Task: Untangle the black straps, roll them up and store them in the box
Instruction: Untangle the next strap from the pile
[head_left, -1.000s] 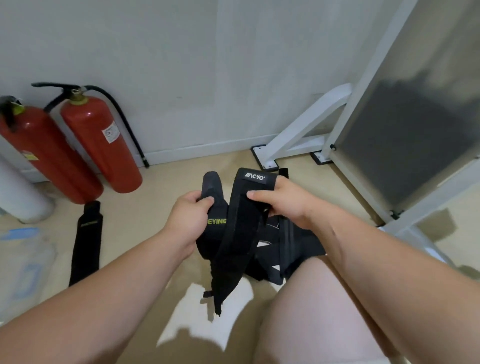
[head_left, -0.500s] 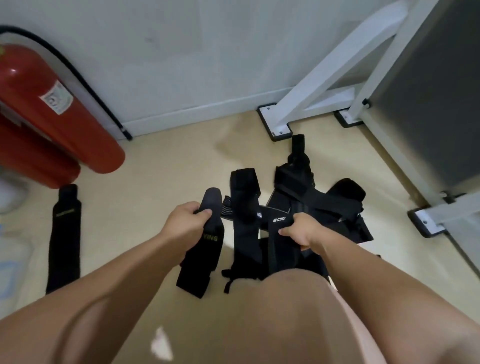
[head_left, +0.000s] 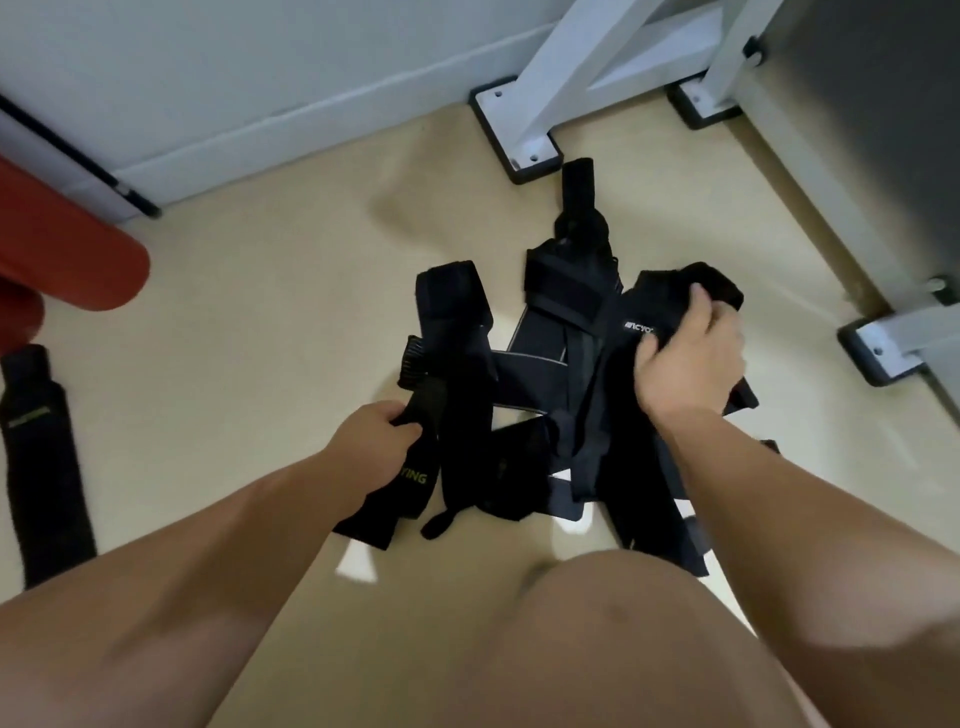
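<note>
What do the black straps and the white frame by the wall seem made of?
Black straps: soft matte woven fabric, likely nylon or elastic; they fold and droop limply. White frame: probably painted metal; straight rigid bars, smooth satin coat, bolted foot plates.

Open across bare beige floor (head_left: 249, 322) left of the tangled heap of black fabric straps (head_left: 571, 291). Blocked far by a white metal frame foot (head_left: 511, 130) on a black pad, right by a second such foot (head_left: 883, 348). Hemmed far left by a red cylindrical extinguisher (head_left: 78, 260), near left by a lone flat black strap (head_left: 41, 457), near by a bare knee (head_left: 623, 649).
</note>
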